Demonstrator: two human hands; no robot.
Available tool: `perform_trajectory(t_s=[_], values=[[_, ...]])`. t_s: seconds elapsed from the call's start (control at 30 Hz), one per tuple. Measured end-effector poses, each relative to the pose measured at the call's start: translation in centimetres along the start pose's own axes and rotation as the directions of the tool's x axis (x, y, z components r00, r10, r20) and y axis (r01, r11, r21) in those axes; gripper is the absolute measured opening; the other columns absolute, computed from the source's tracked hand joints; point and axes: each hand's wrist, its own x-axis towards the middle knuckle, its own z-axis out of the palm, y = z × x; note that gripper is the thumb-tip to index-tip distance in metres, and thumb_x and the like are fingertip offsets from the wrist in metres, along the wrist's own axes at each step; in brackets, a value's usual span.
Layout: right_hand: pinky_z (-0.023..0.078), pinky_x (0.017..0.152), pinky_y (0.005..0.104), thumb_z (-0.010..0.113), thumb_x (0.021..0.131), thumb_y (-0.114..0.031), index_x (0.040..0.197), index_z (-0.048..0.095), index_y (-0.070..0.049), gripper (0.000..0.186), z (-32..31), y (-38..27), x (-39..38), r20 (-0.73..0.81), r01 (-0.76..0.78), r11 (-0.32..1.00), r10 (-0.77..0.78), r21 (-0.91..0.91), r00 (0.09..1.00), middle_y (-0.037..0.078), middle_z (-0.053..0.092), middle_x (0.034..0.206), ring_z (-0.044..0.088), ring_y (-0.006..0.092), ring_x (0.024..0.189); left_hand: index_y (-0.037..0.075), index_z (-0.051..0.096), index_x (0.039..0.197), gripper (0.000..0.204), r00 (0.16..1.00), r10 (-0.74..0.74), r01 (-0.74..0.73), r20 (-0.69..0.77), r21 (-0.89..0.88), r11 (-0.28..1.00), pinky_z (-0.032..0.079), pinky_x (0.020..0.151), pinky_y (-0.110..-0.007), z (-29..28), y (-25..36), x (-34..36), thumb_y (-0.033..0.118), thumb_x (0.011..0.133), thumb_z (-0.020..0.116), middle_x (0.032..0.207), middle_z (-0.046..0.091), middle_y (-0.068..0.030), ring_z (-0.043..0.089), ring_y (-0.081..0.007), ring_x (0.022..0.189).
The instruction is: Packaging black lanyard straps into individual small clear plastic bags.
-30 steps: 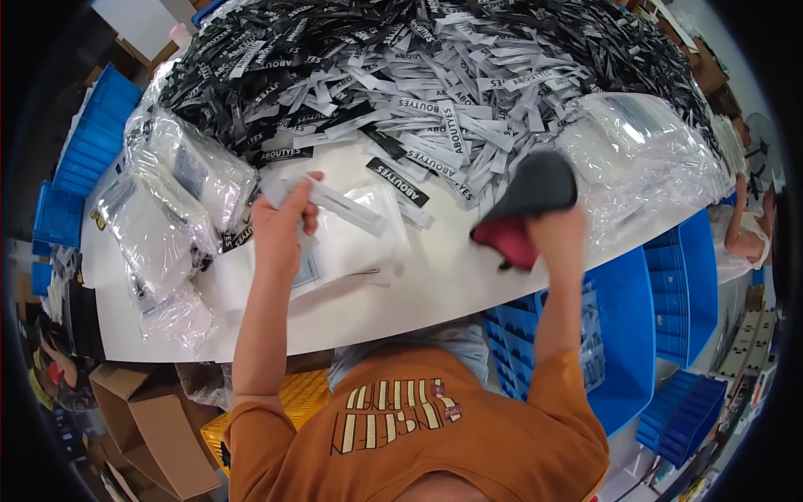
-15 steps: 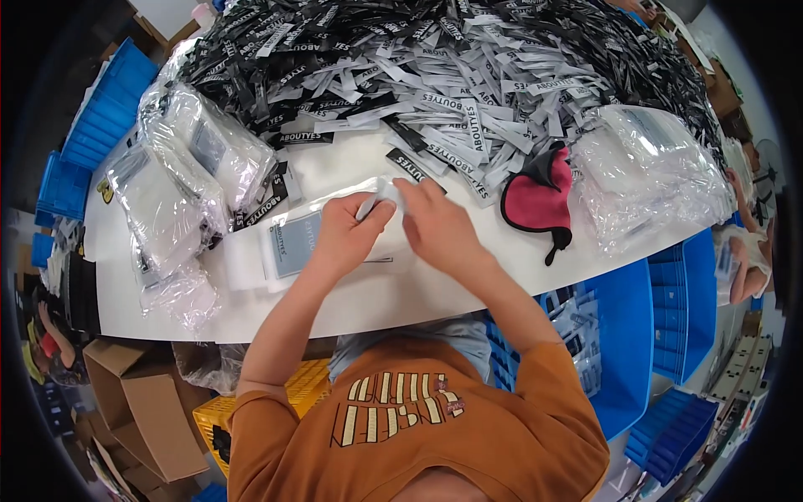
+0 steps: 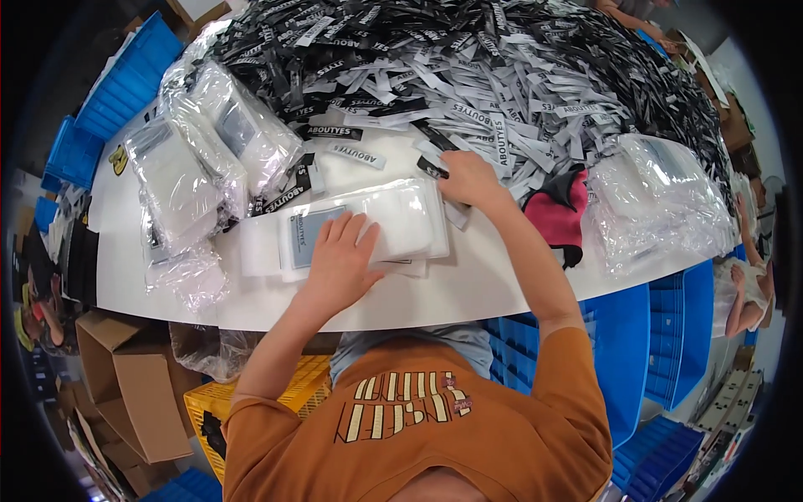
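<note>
On the left, beyond the left edge of the white worktop (image 3: 360,314), there stand blue plastic bins (image 3: 130,79). An open cardboard box (image 3: 150,393) and a yellow plastic crate (image 3: 209,410) are below the near edge, toward its left corner. On the left part of the worktop lie clear-wrapped packs (image 3: 180,184), overlapping one another, and beside them are a few black printed strips (image 3: 284,197). Next comes a flat stack of translucent plastic bags (image 3: 406,222) with a grey-blue label (image 3: 305,238), which lies between these packs and the middle of the near edge. The left hand (image 3: 345,259) is open and rests on this stack, its fingers spread partly over the label. Behind the stack lies a single white strip (image 3: 355,156). The right hand (image 3: 473,180) has bent fingers at the front border of a big heap of black and white strips (image 3: 477,92), which covers the far edge; I cannot tell whether it grips one. Further right lie a pink-and-black pouch (image 3: 556,216) and, near the right edge, more wrapped packs (image 3: 657,201).
</note>
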Motion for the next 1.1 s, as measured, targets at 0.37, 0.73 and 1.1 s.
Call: perform_trajectory(t_s=[0.37,0.73,1.1], values=[[0.044,0.05,0.0262,0.051,0.086,-0.005,0.092,0.046,0.0,0.008,2.4,-1.2,-8.0,-0.405,0.256,0.457,0.265,0.852,0.875,0.003,0.049,0.069,0.049,0.01,0.054,0.007,0.06,0.111,0.042,0.994,-0.053,0.043,-0.096,-0.111,0.993,0.042,0.09,-0.042,-0.2,-3.5,-2.6,0.015,0.071,0.072,0.116,0.055,-0.0146,0.05,-0.0336,0.11],[0.038,0.049,0.0241,0.055,0.089,-0.014,0.083,0.051,-0.001,0.014,4.1,-0.9,-10.1,-0.568,0.392,0.62,0.108,0.68,0.816,0.0,0.052,0.063,0.048,0.0073,0.053,0.001,0.067,0.085,0.01,0.912,-0.276,0.145,-0.305,-0.389,0.91,0.046,0.054,-0.027,0.5,-3.3,-1.8,0.002,0.075,0.067,0.081,0.062,-0.0116,0.058,-0.0211,0.058],[0.032,0.038,0.0237,0.06,0.086,-0.025,0.074,0.056,0.001,0.028,-1.7,-7.0,-9.3,0.133,-0.153,0.221,0.102,0.963,0.986,0.002,0.052,0.056,0.042,0.0075,0.039,0.013,0.067,0.102,0.037,0.869,0.225,-0.211,-0.441,0.081,0.974,0.039,0.05,-0.033,-0.4,0.2,1.1,0.002,0.066,0.066,0.064,0.044,-0.0014,0.046,-0.0194,0.056]])
